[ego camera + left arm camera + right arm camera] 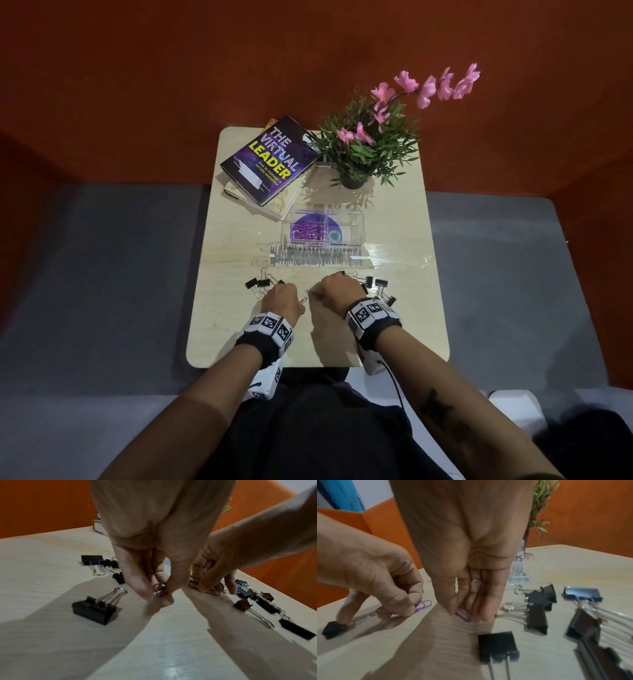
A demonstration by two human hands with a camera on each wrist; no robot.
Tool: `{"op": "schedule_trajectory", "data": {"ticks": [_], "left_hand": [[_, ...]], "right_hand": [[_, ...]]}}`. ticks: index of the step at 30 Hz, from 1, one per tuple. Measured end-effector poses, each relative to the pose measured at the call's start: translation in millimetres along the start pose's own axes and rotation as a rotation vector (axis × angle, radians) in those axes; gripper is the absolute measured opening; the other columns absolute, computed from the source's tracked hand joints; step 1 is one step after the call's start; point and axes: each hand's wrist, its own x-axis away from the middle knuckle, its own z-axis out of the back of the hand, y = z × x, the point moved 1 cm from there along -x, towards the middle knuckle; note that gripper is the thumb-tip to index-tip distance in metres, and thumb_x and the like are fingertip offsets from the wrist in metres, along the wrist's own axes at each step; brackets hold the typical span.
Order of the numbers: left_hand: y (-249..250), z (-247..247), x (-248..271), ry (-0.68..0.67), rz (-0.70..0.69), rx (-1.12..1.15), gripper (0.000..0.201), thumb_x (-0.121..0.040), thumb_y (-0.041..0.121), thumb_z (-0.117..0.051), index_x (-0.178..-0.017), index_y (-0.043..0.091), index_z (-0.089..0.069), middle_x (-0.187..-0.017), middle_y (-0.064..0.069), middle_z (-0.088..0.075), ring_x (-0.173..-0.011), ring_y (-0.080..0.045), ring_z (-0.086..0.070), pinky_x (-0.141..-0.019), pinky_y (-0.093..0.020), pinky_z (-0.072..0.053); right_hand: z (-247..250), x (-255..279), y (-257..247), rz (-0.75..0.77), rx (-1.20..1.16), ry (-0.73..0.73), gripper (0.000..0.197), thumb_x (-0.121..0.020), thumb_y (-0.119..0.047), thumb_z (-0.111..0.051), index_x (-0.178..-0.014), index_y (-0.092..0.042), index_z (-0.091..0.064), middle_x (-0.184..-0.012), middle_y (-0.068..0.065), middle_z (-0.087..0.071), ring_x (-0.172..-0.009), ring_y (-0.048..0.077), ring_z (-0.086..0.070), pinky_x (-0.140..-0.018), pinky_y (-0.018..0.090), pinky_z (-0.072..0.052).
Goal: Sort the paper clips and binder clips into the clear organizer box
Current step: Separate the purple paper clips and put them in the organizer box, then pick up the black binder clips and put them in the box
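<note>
- Head view: the box [327, 228] stands mid-table [239, 335], just this side of the plant [363, 150] and books [270, 161]. Its left cell, labelled for paper clips, holds a purple heap [307, 229]; the right cell, labelled for binder clips, looks bare. So I judge the paper clips nearly done and the binder clips not started.
- Still from above: nearer the person than the box, black binder clips lie in two loose groups, one left [257, 283] and one right [380, 287]. Both hands work between them, the left hand [282, 299] and right hand [339, 291] close together, fingers down on the table.
- Left wrist view: the left hand's thumb and fingertips [145, 588] are narrowed to a pinch on a purple clip [159, 588] right at the tabletop. A big binder clip [96, 609] sits just left of it, untouched.
- Right wrist view: the right hand's fingers [485, 609] hang fairly straight and close together, tips on the table, with its thumb against another purple clip [464, 614]. It looks like a gathering pinch, though whether the clip is actually lifted I cannot tell. Several binder clips [537, 609] lie just right of that hand, away from the box.
- Left to do, by my reckoning: drop these last purple ones in the left cell, then move every black one to the right cell.
</note>
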Motion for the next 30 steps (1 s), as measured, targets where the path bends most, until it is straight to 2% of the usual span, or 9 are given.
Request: {"op": "schedule_trajectory", "data": {"ticks": [2, 5, 11, 14, 17, 21, 23, 26, 30], "left_hand": [[0.5, -0.9, 0.2, 0.018, -0.023, -0.021, 0.013, -0.081, 0.012, -0.063, -0.091, 0.004, -0.066, -0.099, -0.018, -0.066, -0.09, -0.037, -0.062, -0.072, -0.039, -0.049], [-1.1, -3.5, 2.0, 0.048, -0.086, 0.001, 0.008, -0.081, 0.008, -0.058, -0.086, 0.007, -0.064, -0.091, -0.015, -0.066, -0.085, -0.036, -0.062, -0.065, -0.036, -0.045], [-15.0, 9.7, 1.6, 0.107, -0.042, 0.383, 0.021, -0.07, 0.009, -0.071, -0.058, 0.022, -0.06, -0.053, 0.011, -0.056, -0.061, -0.021, -0.064, -0.058, -0.024, -0.048], [-5.5, 38.6, -11.6, 0.254, -0.086, 0.502, 0.019, -0.068, 0.007, -0.075, -0.062, 0.021, -0.063, -0.055, 0.01, -0.061, -0.053, -0.013, -0.06, -0.053, -0.018, -0.045], [15.4, 74.7, -34.7, 0.409, -0.153, 0.537, 0.015, -0.071, 0.009, -0.074, -0.068, 0.018, -0.062, -0.058, 0.003, -0.063, -0.055, -0.017, -0.06, -0.059, -0.022, -0.05], [40.5, 100.5, -60.4, 0.466, -0.145, 0.506, 0.012, -0.075, 0.009, -0.074, -0.072, 0.015, -0.063, -0.063, -0.001, -0.063, -0.064, -0.025, -0.063, -0.063, -0.028, -0.052], [44.5, 100.7, -66.1, 0.432, -0.106, 0.475, 0.015, -0.076, 0.014, -0.077, -0.071, 0.016, -0.063, -0.069, -0.004, -0.067, -0.069, -0.027, -0.064, -0.065, -0.032, -0.056], [37.5, 93.9, -61.7, 0.465, -0.119, 0.423, 0.016, -0.077, 0.02, -0.077, -0.072, 0.017, -0.062, -0.076, -0.003, -0.068, -0.069, -0.025, -0.061, -0.062, -0.032, -0.052], [6.6, 81.8, -36.8, 0.624, -0.12, 0.412, 0.01, -0.084, 0.017, -0.068, -0.077, 0.018, -0.062, -0.083, -0.002, -0.068, -0.071, -0.02, -0.058, -0.059, -0.026, -0.04]], "right_hand": [[-0.9, 2.7, -1.6, 0.025, 0.012, 0.039, 0.017, -0.085, -0.011, -0.053, -0.095, -0.007, -0.066, -0.1, 0.02, -0.065, -0.093, 0.038, -0.061, -0.071, 0.038, -0.047], [-8.7, 4.7, -0.6, 0.044, -0.066, 0.132, 0.015, -0.082, -0.011, -0.055, -0.086, -0.018, -0.067, -0.089, 0.012, -0.068, -0.084, 0.035, -0.061, -0.061, 0.032, -0.042], [-24.6, 21.7, 13.9, -0.097, -0.581, 0.314, 0.018, -0.065, -0.008, -0.071, -0.059, -0.021, -0.06, -0.071, 0.0, -0.072, -0.069, 0.019, -0.066, -0.065, 0.033, -0.054], [-8.8, 26.9, 20.6, -0.157, -0.779, 0.377, 0.014, -0.073, -0.009, -0.073, -0.062, -0.009, -0.064, -0.062, 0.003, -0.07, -0.053, 0.007, -0.061, -0.053, 0.024, -0.052], [28.3, 25.9, 20.1, -0.137, -0.857, 0.424, 0.011, -0.074, -0.003, -0.071, -0.065, -0.007, -0.066, -0.055, 0.001, -0.065, -0.042, 0.0, -0.055, -0.043, 0.014, -0.044], [74.0, 9.3, 17.3, -0.181, -0.831, 0.529, 0.01, -0.072, -0.003, -0.072, -0.065, -0.009, -0.067, -0.06, 0.001, -0.068, -0.053, 0.013, -0.063, -0.058, 0.027, -0.057], [88.2, -3.0, 14.6, -0.215, -0.805, 0.565, 0.009, -0.071, -0.005, -0.072, -0.064, -0.01, -0.068, -0.061, 0.001, -0.069, -0.059, 0.017, -0.066, -0.064, 0.027, -0.056], [103.1, -20.9, 8.2, -0.251, -0.745, 0.572, 0.008, -0.071, -0.004, -0.071, -0.064, -0.007, -0.068, -0.064, 0.004, -0.067, -0.063, 0.018, -0.062, -0.062, 0.024, -0.047], [103.2, -38.7, -0.3, -0.213, -0.664, 0.488, 0.017, -0.076, -0.014, -0.078, -0.064, -0.007, -0.069, -0.062, 0.002, -0.065, -0.059, 0.016, -0.061, -0.064, 0.028, -0.051]]}}
